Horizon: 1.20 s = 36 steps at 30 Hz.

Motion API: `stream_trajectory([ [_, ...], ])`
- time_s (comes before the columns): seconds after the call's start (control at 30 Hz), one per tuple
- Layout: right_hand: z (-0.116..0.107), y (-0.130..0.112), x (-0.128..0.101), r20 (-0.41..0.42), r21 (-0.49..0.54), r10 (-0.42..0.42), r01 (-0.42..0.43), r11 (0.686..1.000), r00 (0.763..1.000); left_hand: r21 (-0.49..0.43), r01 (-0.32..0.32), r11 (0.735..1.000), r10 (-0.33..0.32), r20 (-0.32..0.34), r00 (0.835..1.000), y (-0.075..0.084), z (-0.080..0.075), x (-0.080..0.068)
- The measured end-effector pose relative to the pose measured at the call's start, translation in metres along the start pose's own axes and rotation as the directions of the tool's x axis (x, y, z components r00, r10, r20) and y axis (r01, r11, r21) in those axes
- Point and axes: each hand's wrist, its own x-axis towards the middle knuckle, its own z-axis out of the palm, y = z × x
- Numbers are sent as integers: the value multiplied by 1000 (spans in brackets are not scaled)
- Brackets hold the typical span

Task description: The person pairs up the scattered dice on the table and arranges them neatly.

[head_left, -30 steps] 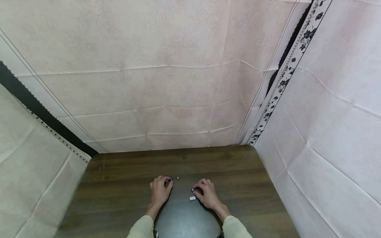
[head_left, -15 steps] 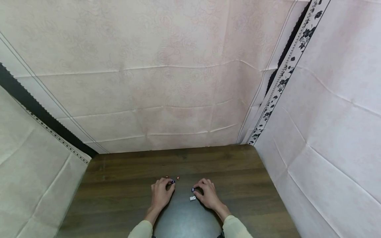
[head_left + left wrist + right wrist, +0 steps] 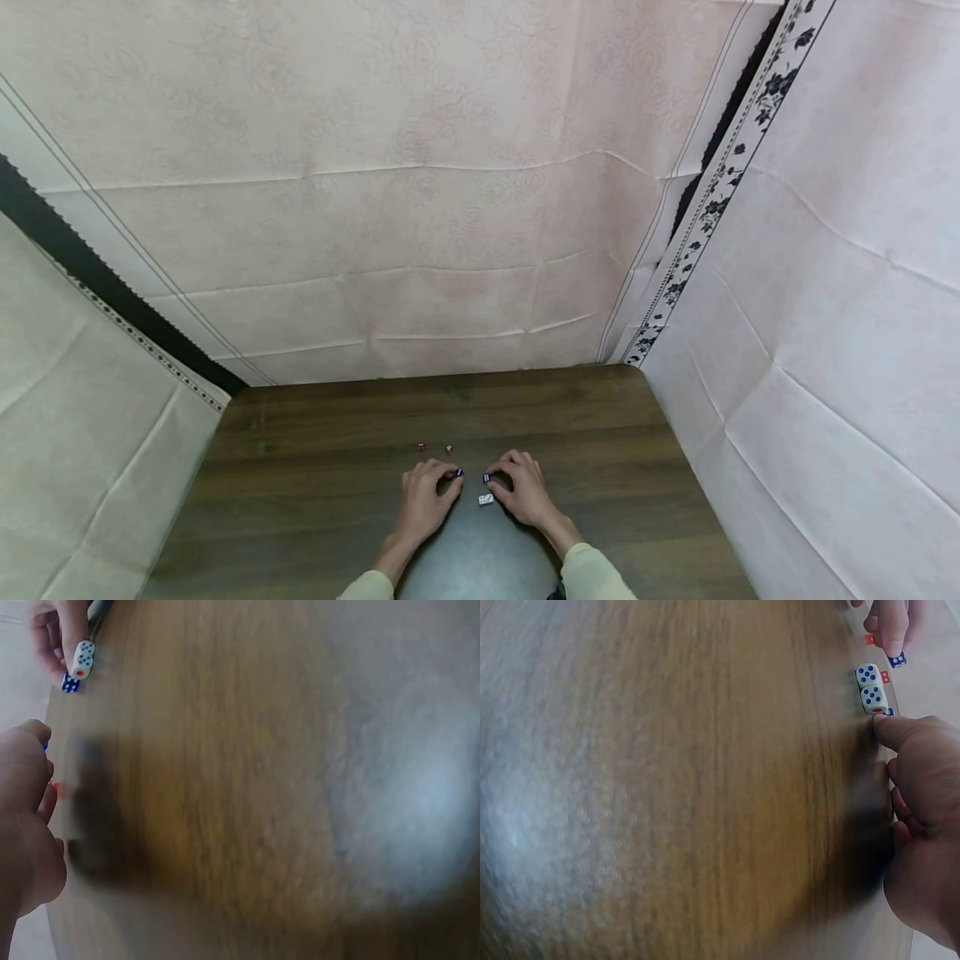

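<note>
My left hand (image 3: 431, 500) pinches a small blue die (image 3: 458, 472) at its fingertips, low over the dark wooden table (image 3: 315, 467). The right wrist view shows that blue die (image 3: 898, 658) under the left fingertips (image 3: 891, 630). My right hand (image 3: 525, 493) rests on the table with fingers loosely curled. A second blue die (image 3: 486, 478) lies at its forefinger tip and a white die (image 3: 486, 499) by its thumb. The white die (image 3: 871, 686) has blue pips and sits just beyond the right thumb (image 3: 900, 731). Both also show in the left wrist view: white die (image 3: 82, 660), second blue die (image 3: 70, 684).
Two small red dice (image 3: 421, 447) (image 3: 448, 448) lie on the table just beyond my left hand. Pale patterned cloth (image 3: 450, 208) hangs behind the table, and more cloth (image 3: 825, 375) walls the right side and the left.
My left hand has slid right and toward me with the blue die, ending close to the right hand's dice. This uncovered a second red die. The right hand stayed still.
</note>
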Motion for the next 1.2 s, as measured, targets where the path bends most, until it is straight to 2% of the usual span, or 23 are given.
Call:
stream_trajectory([
  [0.2, -1, 0, 0, 4, -1, -1, 1, 1000, 1000, -6, -40, 999, 40, 11, 999, 6, 7, -2],
  [0.5, -2, -1, 0, 11, 6, 3, -3, 1000, 1000, 29, -34, 999, 32, 78, 996, 14, 16, 1],
  [0.77, 0, -1, 0, 4, 0, -3, 3, 1000, 1000, 21, -46, 999, 45, 82, 996, 16, 19, 1],
  [1.2, -2, 1, 0, 20, 12, -9, 9, 1000, 1000, 33, -28, 999, 24, 109, 994, 14, 25, 3],
])
